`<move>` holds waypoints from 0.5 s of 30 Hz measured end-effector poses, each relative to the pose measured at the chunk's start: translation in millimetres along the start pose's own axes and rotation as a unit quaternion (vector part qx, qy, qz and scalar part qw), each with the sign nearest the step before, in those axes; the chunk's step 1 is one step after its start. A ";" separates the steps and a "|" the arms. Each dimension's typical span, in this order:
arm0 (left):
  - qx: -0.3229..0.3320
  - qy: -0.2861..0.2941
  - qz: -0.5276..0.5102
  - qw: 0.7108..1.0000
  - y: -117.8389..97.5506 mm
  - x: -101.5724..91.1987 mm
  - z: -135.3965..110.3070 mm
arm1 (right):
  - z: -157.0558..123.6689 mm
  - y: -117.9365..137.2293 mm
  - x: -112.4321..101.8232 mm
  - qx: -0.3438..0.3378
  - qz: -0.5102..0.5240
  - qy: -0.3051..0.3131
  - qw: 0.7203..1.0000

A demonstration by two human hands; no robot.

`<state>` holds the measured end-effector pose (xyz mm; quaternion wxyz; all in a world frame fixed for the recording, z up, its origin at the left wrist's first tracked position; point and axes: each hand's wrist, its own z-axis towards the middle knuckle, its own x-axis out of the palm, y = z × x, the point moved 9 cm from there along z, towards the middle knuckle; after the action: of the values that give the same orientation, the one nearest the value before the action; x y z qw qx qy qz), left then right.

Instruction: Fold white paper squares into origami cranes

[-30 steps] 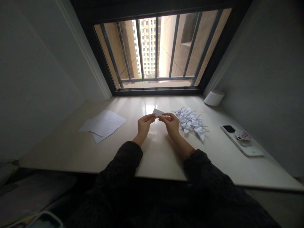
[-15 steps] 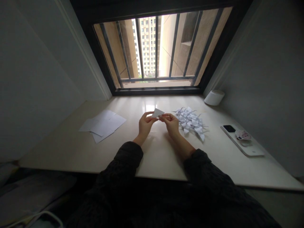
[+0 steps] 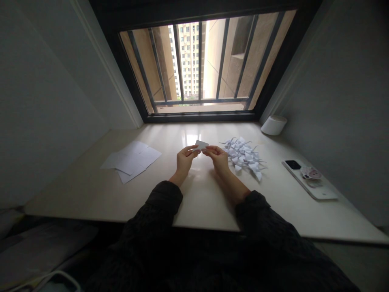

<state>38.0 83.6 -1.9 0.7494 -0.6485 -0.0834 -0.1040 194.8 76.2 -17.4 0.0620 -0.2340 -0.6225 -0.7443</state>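
A small white folded paper (image 3: 201, 144) is pinched at the middle of the view between my left hand (image 3: 185, 159) and my right hand (image 3: 217, 158). Its lower edge is hidden by my fingertips. Just right of my right hand lies a heap of folded white paper cranes (image 3: 243, 156), not touching it. Both forearms rest low over the glossy cream desk (image 3: 91, 190), in dark knit sleeves.
Loose white paper sheets (image 3: 132, 162) lie to the left. At the right, a phone with a pink-faced sticker (image 3: 308, 178) lies flat, and a white cylinder (image 3: 274, 125) stands in the back corner. A barred window (image 3: 200, 65) backs the desk, with walls either side.
My fingers have shifted slightly on the paper, and the left hand sits a little lower on it. The paper stays in both hands at about the same spot.
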 end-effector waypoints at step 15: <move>0.064 -0.003 0.091 0.994 -8.8 -0.4 -2.7 | 4.7 -4.6 -2.6 -0.004 -0.013 0.009 1.000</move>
<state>35.3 79.8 6.0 0.7957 -0.6041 -0.0329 -0.0275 196.6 81.1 -22.1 0.0569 -0.2190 -0.6219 -0.7497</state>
